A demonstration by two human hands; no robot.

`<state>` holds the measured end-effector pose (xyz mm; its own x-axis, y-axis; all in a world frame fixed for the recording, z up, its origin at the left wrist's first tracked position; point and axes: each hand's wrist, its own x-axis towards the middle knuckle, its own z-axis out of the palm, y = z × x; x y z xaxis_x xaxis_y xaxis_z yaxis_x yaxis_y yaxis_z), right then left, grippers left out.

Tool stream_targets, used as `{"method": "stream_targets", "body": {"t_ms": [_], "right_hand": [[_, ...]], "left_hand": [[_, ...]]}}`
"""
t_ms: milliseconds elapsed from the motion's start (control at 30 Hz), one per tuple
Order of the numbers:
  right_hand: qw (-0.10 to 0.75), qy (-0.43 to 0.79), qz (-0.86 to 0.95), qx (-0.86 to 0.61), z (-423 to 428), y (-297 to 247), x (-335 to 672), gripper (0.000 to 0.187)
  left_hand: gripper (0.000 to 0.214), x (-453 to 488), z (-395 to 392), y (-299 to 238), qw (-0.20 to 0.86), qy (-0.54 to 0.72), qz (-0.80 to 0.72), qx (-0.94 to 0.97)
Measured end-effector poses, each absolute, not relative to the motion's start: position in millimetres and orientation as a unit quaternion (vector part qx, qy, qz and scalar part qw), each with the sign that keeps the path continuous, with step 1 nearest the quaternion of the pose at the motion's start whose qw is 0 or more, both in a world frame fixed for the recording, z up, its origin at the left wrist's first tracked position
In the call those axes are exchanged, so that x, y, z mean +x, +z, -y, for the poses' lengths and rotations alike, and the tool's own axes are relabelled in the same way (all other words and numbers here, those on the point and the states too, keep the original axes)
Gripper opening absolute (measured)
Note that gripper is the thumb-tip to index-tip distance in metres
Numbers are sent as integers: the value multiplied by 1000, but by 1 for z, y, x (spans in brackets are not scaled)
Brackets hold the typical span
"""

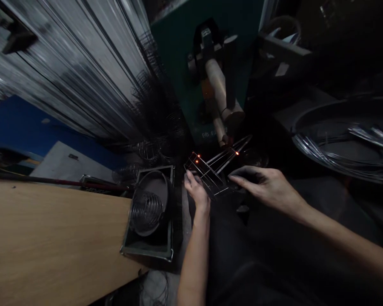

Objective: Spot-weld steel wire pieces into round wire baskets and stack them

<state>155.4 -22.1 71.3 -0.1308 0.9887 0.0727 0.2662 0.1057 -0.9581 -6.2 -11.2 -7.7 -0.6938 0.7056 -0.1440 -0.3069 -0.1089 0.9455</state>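
Note:
A small grid-like frame of thin metal wires (214,173) lies tilted in front of a machine's metal rods. My left hand (198,192) is closed on its left side, fingers around the wires. Just right of the frame, my right hand (268,182) has thumb and fingers pinched together; whatever sits between the fingertips is too dark to make out. Above the frame, a slanting electrode-like rod (221,131) points down from a green machine (175,55). Small orange glowing spots show on the wires and near the rod's tip.
To the left, a round dark container (164,182) with coiled wire rings stands in a metal-edged crate (170,238). A wooden board (57,238) lies farther left. At right is a wide basin (325,168) with bundled wires. Long metal rods (83,55) fill the upper left.

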Motion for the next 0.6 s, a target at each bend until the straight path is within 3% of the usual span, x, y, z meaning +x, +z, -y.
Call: {"method": "stream_targets", "body": {"t_ms": [133,267,367,533,600], "right_hand": [[321,395,655,-559,0,67,165,14],[231,527,631,-520,-12,44,180,44],[231,544,631,-504,5,13,188,53],[242,462,687,-506,52,-43,196,43],[241,449,703,-495,68,-57,204,39]], "left_hand": [[46,5,68,-47,299,649,-588,379],[49,-2,98,-75,295,567,-510,575],[55,-17,92,-78,332,609,-577,433],[56,-27,47,-58,638,576,-498,114],[50,-21,32,-51,674,562,-477,37]]}}
